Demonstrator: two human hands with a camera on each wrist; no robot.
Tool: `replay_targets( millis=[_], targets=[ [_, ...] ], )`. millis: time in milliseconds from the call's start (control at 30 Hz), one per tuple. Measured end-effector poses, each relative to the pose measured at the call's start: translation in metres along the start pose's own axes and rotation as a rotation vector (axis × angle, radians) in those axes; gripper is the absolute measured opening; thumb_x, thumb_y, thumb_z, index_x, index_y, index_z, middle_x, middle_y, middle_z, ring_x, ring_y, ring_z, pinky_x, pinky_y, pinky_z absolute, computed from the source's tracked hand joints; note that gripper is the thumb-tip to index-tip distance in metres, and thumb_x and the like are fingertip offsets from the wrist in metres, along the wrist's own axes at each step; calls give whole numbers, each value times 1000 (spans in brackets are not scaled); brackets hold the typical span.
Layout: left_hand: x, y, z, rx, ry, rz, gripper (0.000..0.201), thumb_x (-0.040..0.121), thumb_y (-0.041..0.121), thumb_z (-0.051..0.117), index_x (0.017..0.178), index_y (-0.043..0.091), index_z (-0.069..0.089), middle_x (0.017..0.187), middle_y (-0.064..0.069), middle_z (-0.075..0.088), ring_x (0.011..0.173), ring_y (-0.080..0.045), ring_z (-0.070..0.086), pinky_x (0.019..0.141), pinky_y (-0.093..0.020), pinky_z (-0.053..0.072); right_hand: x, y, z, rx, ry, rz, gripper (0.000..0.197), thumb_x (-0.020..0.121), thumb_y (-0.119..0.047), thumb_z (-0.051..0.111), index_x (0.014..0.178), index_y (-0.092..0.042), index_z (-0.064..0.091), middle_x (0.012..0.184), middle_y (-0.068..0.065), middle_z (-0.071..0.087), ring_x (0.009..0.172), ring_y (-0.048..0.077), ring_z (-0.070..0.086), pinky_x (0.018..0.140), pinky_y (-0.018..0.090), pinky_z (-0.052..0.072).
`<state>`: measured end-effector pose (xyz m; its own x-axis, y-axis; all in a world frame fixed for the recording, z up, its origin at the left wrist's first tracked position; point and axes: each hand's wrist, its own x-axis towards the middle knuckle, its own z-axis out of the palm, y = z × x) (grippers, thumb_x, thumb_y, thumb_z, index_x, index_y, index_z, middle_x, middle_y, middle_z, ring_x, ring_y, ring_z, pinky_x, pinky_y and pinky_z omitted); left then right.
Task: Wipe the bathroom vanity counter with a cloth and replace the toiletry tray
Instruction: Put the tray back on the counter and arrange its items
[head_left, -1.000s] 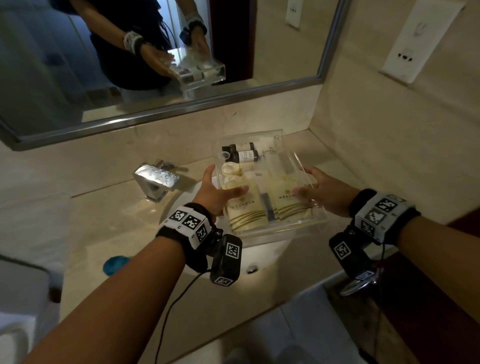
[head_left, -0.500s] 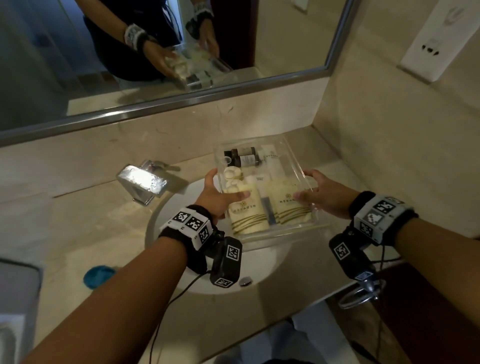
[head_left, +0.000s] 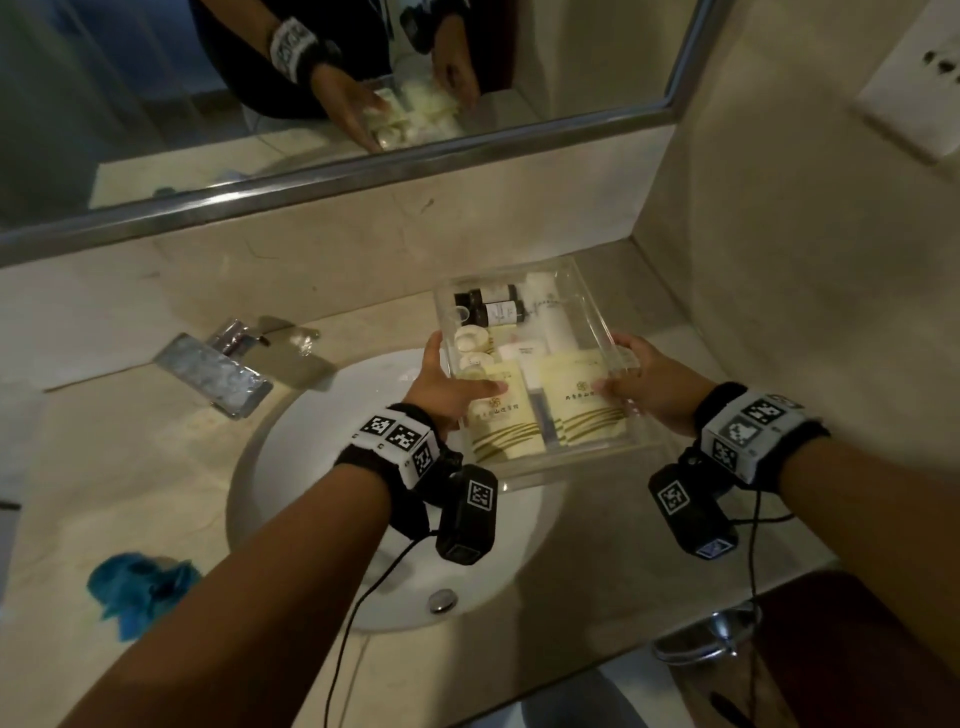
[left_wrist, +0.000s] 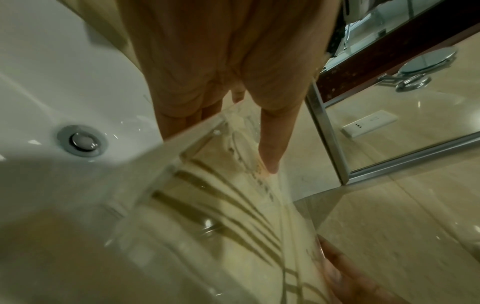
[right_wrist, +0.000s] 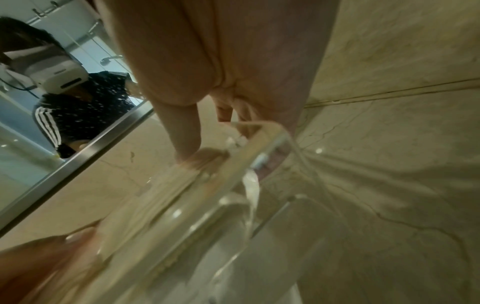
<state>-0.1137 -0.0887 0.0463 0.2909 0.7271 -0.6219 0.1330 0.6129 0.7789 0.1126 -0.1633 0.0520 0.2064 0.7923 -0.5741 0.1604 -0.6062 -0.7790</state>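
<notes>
A clear acrylic toiletry tray (head_left: 571, 460) holds cream sachets, small dark bottles and white tubes. I hold it level over the right rim of the sink, near the back right corner of the beige counter (head_left: 130, 467). My left hand (head_left: 457, 384) grips its left wall, thumb (left_wrist: 272, 148) inside on a sachet. My right hand (head_left: 628, 379) grips the right wall, thumb (right_wrist: 187, 142) over the rim. A crumpled blue cloth (head_left: 140, 587) lies on the counter at the front left, apart from both hands.
The white basin (head_left: 311, 467) with its drain (head_left: 442, 601) sits under the tray's front left. A chrome faucet (head_left: 218, 374) stands at the back left. The mirror frame (head_left: 363, 171) and the side wall with an outlet (head_left: 914, 88) close in the corner. A chrome ring (head_left: 711, 639) hangs below the counter's front edge.
Both hands have carried the tray lower and a little toward the back right corner, grips unchanged. The head view has tipped down, showing more of the basin and cloth.
</notes>
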Motion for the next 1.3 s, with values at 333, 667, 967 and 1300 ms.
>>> replay_targets(
  millis=[333, 667, 967, 1300],
  targets=[
    [45, -5, 40, 44, 52, 16, 101, 72, -7, 75, 147, 28, 17, 127, -8, 53, 112, -28, 56, 87, -50, 52, 46, 21, -32, 41, 12, 63, 77, 86, 0, 60, 147, -19, 17, 129, 22, 54, 110, 34, 57, 90, 46, 50],
    [79, -15, 65, 55, 3, 53, 82, 72, -9, 73, 134, 29, 35, 119, -13, 60, 103, -34, 63, 81, -55, 54, 83, 37, -57, -38, 49, 124, 83, 80, -8, 70, 145, -25, 21, 134, 20, 50, 118, 35, 54, 99, 50, 45],
    [103, -28, 76, 22, 39, 58, 92, 60, -1, 82, 133, 31, 36, 118, -8, 62, 106, -35, 62, 87, -59, 51, 89, 35, -65, -139, 72, 88, 84, 82, -8, 67, 148, -22, 16, 142, 17, 42, 125, 35, 47, 100, 46, 44],
    [113, -39, 92, 71, 149, 105, 105, 63, 3, 84, 144, 33, 25, 132, -6, 54, 116, -32, 55, 92, -53, 50, 92, 39, -79, -247, 36, 59, 100, 75, -3, 74, 150, -26, 12, 143, 16, 40, 125, 30, 48, 102, 47, 44]
  ],
)
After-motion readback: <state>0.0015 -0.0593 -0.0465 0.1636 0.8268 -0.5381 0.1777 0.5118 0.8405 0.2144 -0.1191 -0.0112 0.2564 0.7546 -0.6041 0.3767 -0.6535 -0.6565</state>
